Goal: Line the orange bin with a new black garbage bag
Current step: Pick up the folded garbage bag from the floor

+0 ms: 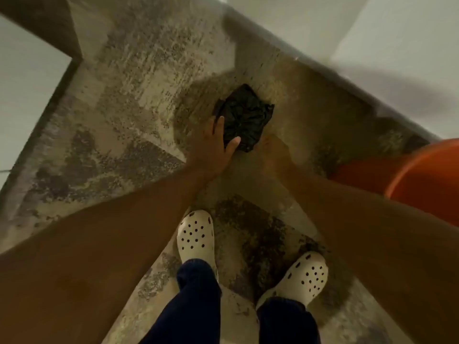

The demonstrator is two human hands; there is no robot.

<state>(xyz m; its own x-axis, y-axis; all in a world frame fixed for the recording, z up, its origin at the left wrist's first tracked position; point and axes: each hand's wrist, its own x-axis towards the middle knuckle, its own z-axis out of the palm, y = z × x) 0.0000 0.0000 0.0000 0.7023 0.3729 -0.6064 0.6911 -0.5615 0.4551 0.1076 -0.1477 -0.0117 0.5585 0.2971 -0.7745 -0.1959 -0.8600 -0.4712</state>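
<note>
Viewed from above, looking down at a patterned rug [139, 100]. Black garbage bag [244, 116] lay folded and crumpled on the rug, near the wall edge. Left hand [213, 145] reached down onto the bag's near left edge, fingers spread, thumb resting on the plastic; not closed around it. Right hand [273, 152] blurred, just beside the bag's lower right corner; finger position could not be told. Orange bin [419, 177] stood at right frame edge, apart from the bag, partly cropped. 2 white perforated clogs [196, 235] planted on the rug below both arms.
</note>
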